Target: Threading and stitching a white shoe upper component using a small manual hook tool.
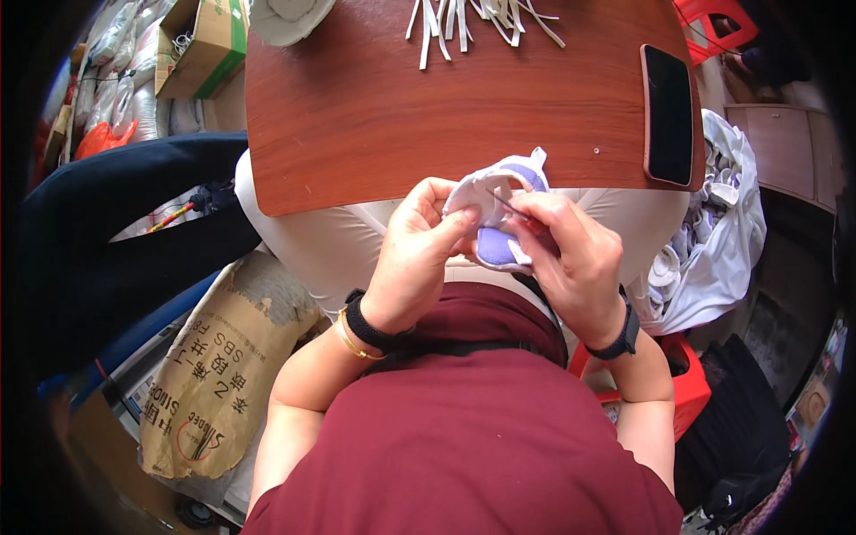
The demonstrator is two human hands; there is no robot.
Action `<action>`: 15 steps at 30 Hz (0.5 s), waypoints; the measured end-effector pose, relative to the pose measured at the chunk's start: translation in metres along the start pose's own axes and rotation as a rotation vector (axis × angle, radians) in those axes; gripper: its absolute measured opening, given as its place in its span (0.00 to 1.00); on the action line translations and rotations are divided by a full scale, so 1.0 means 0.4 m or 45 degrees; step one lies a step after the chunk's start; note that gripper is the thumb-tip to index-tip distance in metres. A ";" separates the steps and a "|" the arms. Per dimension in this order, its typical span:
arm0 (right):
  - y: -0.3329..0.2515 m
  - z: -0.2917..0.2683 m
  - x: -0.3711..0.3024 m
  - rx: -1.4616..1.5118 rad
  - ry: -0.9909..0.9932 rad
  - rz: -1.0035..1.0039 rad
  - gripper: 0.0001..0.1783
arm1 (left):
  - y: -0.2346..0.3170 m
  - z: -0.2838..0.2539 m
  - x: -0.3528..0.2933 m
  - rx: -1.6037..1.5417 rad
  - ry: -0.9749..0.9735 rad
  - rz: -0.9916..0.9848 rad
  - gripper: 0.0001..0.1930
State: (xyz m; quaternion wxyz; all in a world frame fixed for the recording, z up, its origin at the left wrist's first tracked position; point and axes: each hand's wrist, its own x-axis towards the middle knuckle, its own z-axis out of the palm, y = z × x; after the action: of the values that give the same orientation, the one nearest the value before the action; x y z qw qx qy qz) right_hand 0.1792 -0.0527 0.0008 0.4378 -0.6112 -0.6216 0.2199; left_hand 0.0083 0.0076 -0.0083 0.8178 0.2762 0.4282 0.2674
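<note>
Both hands meet just below the near edge of the reddish-brown wooden table (374,116), over the person's lap. The left hand (415,254) pinches the white rim of a small lilac-and-white fabric baby shoe (499,214) between thumb and fingertips, gripping it firmly. The right hand (571,254) cups the shoe from the other side and pinches a thin dark needle (510,205) against the white edge, fingers closed tight on it. The shoe sits between the two hands, its toe poking up over the table edge.

On the table top, well apart from the hands, lie a bundle of white flat strips (473,22) at the far side and a black phone in a brown case (669,114) on the right. A pale plastic bag of white pieces (722,232) hangs beside the right arm, and a brown paper sack (223,366) stands on the left.
</note>
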 end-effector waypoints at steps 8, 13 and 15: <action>0.009 -0.019 0.001 0.045 -0.041 0.250 0.12 | 0.010 0.014 0.012 -0.127 -0.056 -0.061 0.10; 0.025 -0.036 0.035 0.447 -0.047 0.512 0.14 | 0.022 0.069 0.008 -0.093 0.011 -0.049 0.10; 0.031 -0.042 0.030 0.475 -0.141 0.423 0.14 | 0.021 0.057 0.009 -0.058 -0.034 -0.047 0.12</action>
State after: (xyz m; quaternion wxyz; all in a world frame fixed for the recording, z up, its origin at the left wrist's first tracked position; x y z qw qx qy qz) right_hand 0.2015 -0.0438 0.0027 0.4663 -0.6006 -0.4843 0.4329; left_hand 0.0276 0.0108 0.0062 0.8344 0.2530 0.4161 0.2582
